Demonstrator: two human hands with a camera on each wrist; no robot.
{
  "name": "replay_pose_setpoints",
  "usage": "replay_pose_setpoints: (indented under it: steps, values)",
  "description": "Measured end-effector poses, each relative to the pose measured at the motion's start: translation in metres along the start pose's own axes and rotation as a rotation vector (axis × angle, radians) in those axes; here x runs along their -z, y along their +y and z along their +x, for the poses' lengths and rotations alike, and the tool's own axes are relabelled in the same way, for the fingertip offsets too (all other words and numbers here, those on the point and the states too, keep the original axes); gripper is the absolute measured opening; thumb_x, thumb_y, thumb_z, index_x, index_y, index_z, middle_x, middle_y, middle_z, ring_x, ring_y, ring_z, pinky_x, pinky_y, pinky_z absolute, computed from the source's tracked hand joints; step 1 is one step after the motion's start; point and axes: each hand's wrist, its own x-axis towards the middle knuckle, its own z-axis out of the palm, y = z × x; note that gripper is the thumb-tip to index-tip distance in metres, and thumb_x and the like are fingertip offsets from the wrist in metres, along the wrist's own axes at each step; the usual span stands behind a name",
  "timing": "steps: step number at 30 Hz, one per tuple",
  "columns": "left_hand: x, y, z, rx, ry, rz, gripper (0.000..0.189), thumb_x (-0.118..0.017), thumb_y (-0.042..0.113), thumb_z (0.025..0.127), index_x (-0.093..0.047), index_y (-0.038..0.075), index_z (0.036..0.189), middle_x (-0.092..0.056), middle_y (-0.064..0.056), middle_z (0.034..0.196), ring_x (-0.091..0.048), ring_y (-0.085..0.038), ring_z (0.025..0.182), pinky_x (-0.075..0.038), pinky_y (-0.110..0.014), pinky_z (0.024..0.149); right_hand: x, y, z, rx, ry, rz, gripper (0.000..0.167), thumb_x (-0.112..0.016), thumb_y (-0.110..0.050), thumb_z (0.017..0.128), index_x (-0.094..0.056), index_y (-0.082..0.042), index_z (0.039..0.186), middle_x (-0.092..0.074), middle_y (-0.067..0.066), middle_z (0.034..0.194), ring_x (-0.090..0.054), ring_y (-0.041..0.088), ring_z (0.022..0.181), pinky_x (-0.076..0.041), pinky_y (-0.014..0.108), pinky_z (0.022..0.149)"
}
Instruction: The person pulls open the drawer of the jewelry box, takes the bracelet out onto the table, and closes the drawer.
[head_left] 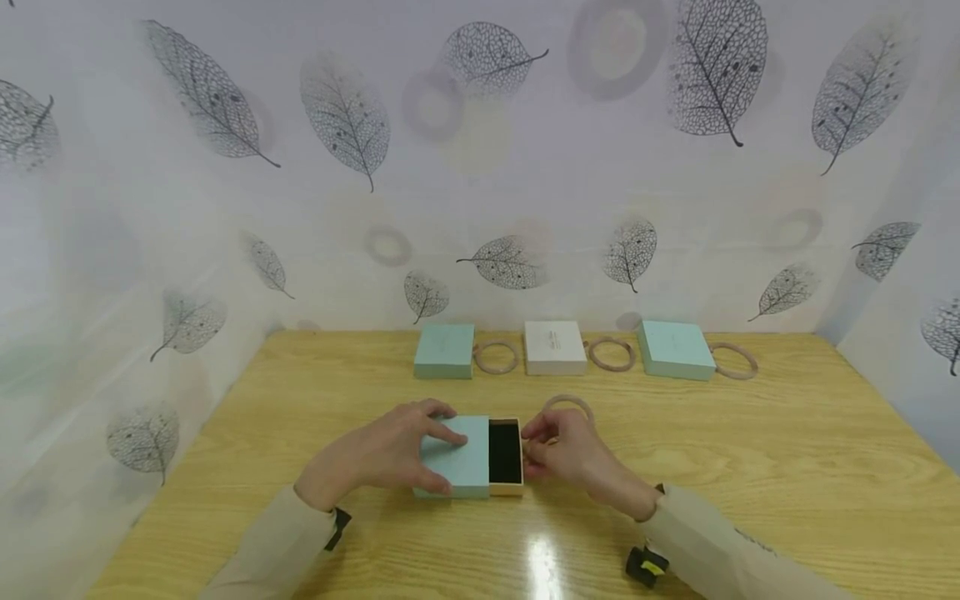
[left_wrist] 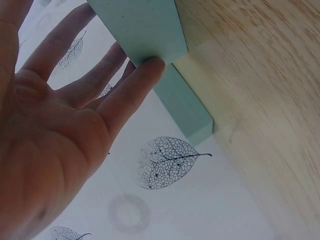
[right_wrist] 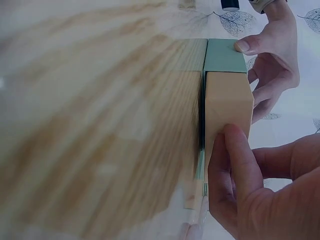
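Note:
A pale turquoise sliding box stands partly open on the table. Its sleeve (head_left: 471,467) is held by my left hand (head_left: 390,450), thumb on the near side and other fingers spread over the top and far side. From the sleeve's right end juts a tan inner tray (head_left: 506,489) with a black lining (head_left: 505,452). My right hand (head_left: 573,454) holds the tray's outer end with bent fingers; the right wrist view shows fingertips (right_wrist: 232,132) against the tray's tan end. Just beyond that hand lies a brownish ring-shaped band (head_left: 567,400), partly hidden by it.
Along the back stand a turquoise box (head_left: 444,350), a white box (head_left: 555,347) and another turquoise box (head_left: 677,350). To the right of each lies a similar band (head_left: 514,358). Behind the wooden table (head_left: 810,467) rises a leaf-patterned backdrop (head_left: 480,183).

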Motion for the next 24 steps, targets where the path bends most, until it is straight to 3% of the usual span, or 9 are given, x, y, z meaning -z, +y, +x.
replay_pose_setpoints:
  steps: [24]
  values:
    - [0.0, -0.0016, 0.0, -0.007, -0.002, 0.005, 0.057, -0.088, 0.041, 0.078, -0.073, 0.019, 0.129, -0.052, -0.011, 0.151, -0.05, -0.035, 0.138, -0.045, -0.055, 0.114, -0.0074, -0.003, 0.002, 0.011, -0.022, -0.021, 0.012, -0.059, 0.006, 0.097, -0.064, 0.01, 0.107, -0.066, 0.016, 0.093, -0.07, 0.016, 0.075, -0.064, 0.031, 0.071]
